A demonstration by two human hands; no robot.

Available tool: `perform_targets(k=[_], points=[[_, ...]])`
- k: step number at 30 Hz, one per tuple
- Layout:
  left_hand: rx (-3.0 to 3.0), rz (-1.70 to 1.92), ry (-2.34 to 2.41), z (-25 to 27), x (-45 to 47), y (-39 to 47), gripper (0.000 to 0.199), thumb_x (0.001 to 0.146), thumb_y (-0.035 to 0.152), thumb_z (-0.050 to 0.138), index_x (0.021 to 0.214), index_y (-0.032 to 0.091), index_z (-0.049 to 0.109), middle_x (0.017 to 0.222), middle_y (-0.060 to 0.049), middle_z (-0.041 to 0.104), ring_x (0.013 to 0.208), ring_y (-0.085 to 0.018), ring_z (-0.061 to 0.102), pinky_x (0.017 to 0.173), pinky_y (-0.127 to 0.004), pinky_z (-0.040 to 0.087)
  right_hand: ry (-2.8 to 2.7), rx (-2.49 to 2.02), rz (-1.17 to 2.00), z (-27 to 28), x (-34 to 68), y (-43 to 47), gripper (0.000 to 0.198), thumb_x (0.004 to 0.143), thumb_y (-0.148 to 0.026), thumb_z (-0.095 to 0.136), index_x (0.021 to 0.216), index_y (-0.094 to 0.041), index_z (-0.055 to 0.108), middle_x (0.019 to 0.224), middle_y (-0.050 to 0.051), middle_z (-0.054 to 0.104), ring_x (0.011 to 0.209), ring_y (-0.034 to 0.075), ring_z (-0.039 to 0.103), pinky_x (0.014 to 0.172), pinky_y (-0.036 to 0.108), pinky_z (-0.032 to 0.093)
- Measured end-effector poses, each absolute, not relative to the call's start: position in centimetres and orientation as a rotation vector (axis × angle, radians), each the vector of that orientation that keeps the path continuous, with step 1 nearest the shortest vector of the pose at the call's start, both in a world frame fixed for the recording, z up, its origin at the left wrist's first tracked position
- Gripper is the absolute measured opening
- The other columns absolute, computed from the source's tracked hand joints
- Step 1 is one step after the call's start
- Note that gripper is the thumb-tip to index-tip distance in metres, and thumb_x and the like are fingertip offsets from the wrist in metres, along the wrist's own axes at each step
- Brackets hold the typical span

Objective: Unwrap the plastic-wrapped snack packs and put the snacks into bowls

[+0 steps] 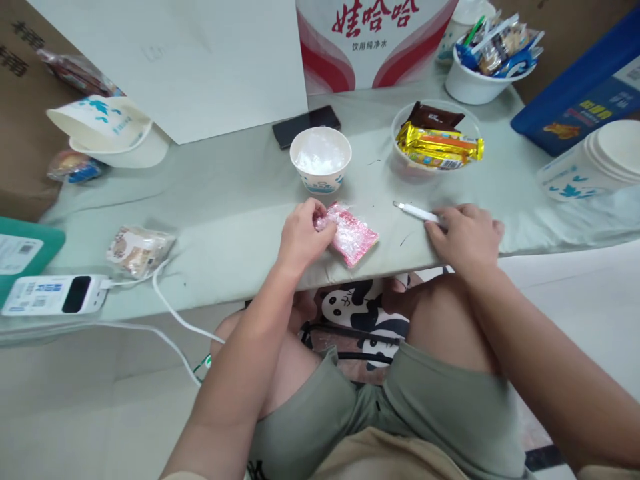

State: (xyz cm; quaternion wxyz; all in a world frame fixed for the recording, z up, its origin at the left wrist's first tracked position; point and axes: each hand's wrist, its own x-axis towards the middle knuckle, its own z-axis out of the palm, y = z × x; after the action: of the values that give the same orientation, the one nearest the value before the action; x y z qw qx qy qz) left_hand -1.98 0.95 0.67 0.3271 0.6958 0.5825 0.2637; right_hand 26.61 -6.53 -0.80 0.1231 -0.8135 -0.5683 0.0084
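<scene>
My left hand pinches the left corner of a crinkled pink and clear plastic packet lying near the table's front edge. What is inside the packet is hard to make out. On the right, my right hand rests on the table, its fingers closed on the rear end of a slim white craft knife. The knife's metal tip points left, apart from the packet. Just behind my left hand stands a white paper cup with clear plastic in it.
Behind are a black phone, a clear bowl of wrapped snacks and a white tub of wrappers. Stacked paper cups stand right. To the left lie a wrapped snack and a white power bank with a cable.
</scene>
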Motion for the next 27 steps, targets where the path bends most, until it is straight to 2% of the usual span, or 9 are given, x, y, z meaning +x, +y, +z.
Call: perform_targets(k=[3, 7, 9, 11, 13, 15, 17, 24, 27], points=[[1.713, 0.715, 1.610, 0.8, -2.1, 1.0, 0.010, 0.079, 0.025, 0.061, 0.071, 0.022, 0.056, 0.069, 0.001, 0.062, 0.068, -0.016, 0.056, 0.070, -0.032, 0.042, -1.639, -2.207, -0.049, -0.6, 25.5, -5.7, 0.040, 0.089, -0.036, 0.054, 0.120, -0.017, 0.071, 0.122, 0.024, 0.065, 0.117, 0.044, 0.056, 0.097, 0.063, 0.041], [1.461, 0.777, 1.540, 1.0, -2.5, 1.3, 0.016, 0.077, 0.021, 0.057, 0.062, 0.021, 0.051, 0.060, 0.003, 0.057, 0.059, -0.013, 0.053, 0.059, -0.027, 0.040, -2.016, -1.624, 0.347, 0.3, 21.0, -4.6, 0.054, 0.086, -0.028, 0.053, 0.138, -0.016, 0.058, 0.137, 0.021, 0.062, 0.126, 0.036, 0.057, 0.104, 0.051, 0.044], [1.288, 0.784, 1.506, 1.0, -2.8, 1.6, 0.014, 0.075, 0.019, 0.057, 0.063, 0.021, 0.050, 0.057, 0.004, 0.056, 0.054, -0.011, 0.052, 0.053, -0.023, 0.040, -2.110, -1.464, 0.457, 0.2, 18.9, -3.8, 0.063, 0.080, -0.021, 0.052, 0.143, -0.016, 0.055, 0.135, 0.017, 0.065, 0.124, 0.033, 0.058, 0.105, 0.049, 0.042], [1.180, 0.791, 1.523, 1.1, -3.3, 1.9, 0.013, 0.073, 0.017, 0.057, 0.062, 0.020, 0.051, 0.056, 0.004, 0.055, 0.052, -0.010, 0.051, 0.050, -0.021, 0.041, -2.124, -1.452, 0.489, -0.2, 17.8, -3.2, 0.061, 0.077, -0.016, 0.050, 0.138, -0.017, 0.061, 0.115, 0.014, 0.072, 0.110, 0.030, 0.062, 0.098, 0.046, 0.042], [1.162, 0.815, 1.576, 1.1, -3.8, 2.2, 0.013, 0.073, 0.016, 0.058, 0.062, 0.020, 0.053, 0.055, 0.004, 0.053, 0.051, -0.009, 0.052, 0.048, -0.020, 0.042, -2.094, -1.495, 0.472, -0.6, 17.6, -2.9, 0.045, 0.079, -0.016, 0.049, 0.117, -0.019, 0.073, 0.094, 0.010, 0.070, 0.095, 0.028, 0.062, 0.088, 0.042, 0.041], [1.179, 0.834, 1.626, 1.2, -4.4, 2.5, 0.013, 0.074, 0.016, 0.059, 0.062, 0.020, 0.055, 0.056, 0.004, 0.053, 0.052, -0.010, 0.054, 0.047, -0.019, 0.041, -2.063, -1.529, 0.445, -0.9, 18.2, -2.9, 0.029, 0.082, -0.018, 0.048, 0.092, -0.021, 0.076, 0.083, 0.009, 0.065, 0.085, 0.025, 0.059, 0.081, 0.040, 0.040], [1.187, 0.826, 1.667, 1.2, -5.0, 2.8, 0.012, 0.073, 0.016, 0.059, 0.062, 0.020, 0.056, 0.058, 0.003, 0.055, 0.053, -0.011, 0.056, 0.046, -0.019, 0.040, -2.035, -1.547, 0.425, -0.8, 19.1, -3.2, 0.024, 0.082, -0.018, 0.049, 0.076, -0.022, 0.072, 0.079, 0.008, 0.062, 0.080, 0.024, 0.058, 0.079, 0.040, 0.040], [1.346, 0.771, 1.856, 0.4, -7.0, 3.9, 0.017, 0.074, 0.020, 0.057, 0.057, 0.022, 0.054, 0.050, 0.002, 0.053, 0.054, -0.016, 0.056, 0.052, -0.026, 0.038, -1.801, -1.827, 0.170, 0.7, 23.0, -3.5, 0.025, 0.087, -0.020, 0.048, 0.079, -0.024, 0.072, 0.087, 0.010, 0.062, 0.092, 0.029, 0.059, 0.089, 0.046, 0.047], [1.535, 0.762, 1.997, 0.5, -7.5, 3.9, 0.008, 0.073, 0.021, 0.064, 0.068, 0.023, 0.058, 0.058, 0.001, 0.058, 0.062, -0.020, 0.058, 0.061, -0.030, 0.041, -1.725, -1.997, 0.130, 0.7, 24.3, -3.5, 0.028, 0.086, -0.019, 0.047, 0.086, -0.023, 0.075, 0.095, 0.013, 0.062, 0.101, 0.032, 0.059, 0.092, 0.049, 0.047]])
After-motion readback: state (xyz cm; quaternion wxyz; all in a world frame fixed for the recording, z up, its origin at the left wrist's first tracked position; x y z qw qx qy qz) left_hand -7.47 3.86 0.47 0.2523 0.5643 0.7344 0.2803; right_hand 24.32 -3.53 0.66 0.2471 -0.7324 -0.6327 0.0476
